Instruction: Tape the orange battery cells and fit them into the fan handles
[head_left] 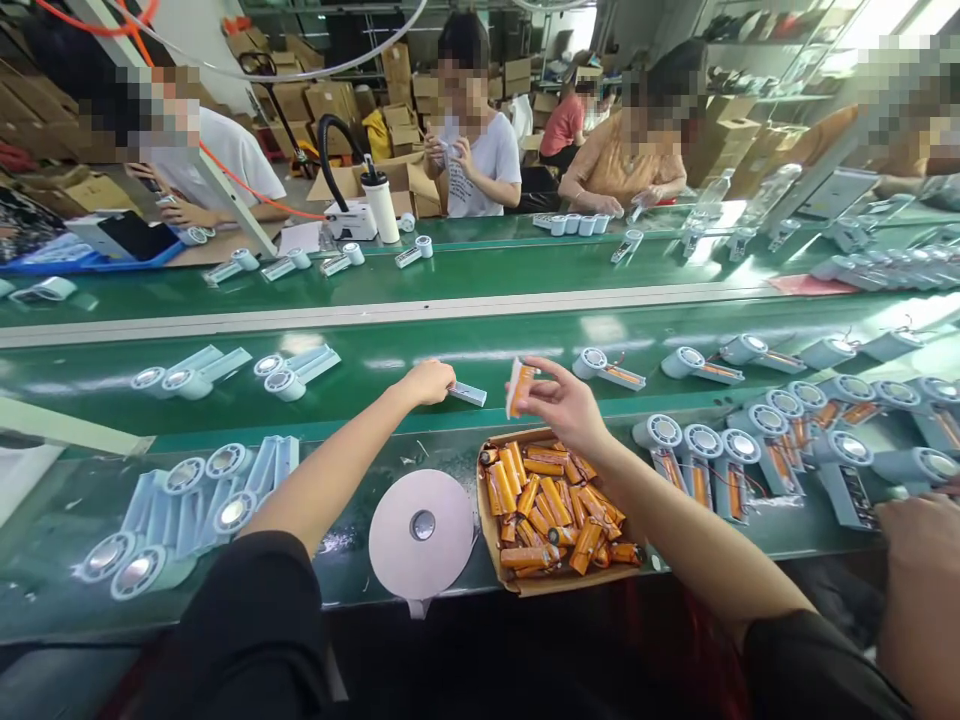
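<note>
My left hand [426,383] is closed on a light blue handheld fan body [469,394] over the green belt. Only its handle part shows past my fingers; the rest is hidden by the hand. Between the fingertips of my right hand [564,400] is an orange battery [520,388], held upright with a white strip along its side. Below that hand stands an open cardboard box [489,575] filled with loose orange batteries [551,500]. Beside the box, a large roll of pale tape [397,530] lies flat on the bench.
Blue fan bodies [187,480] lie piled at left. Fans with batteries and wires [705,445] line the right side, where another person's hand [922,525] rests. Across the green belt [375,355], several co-workers sit, and a white tumbler [382,208] stands there.
</note>
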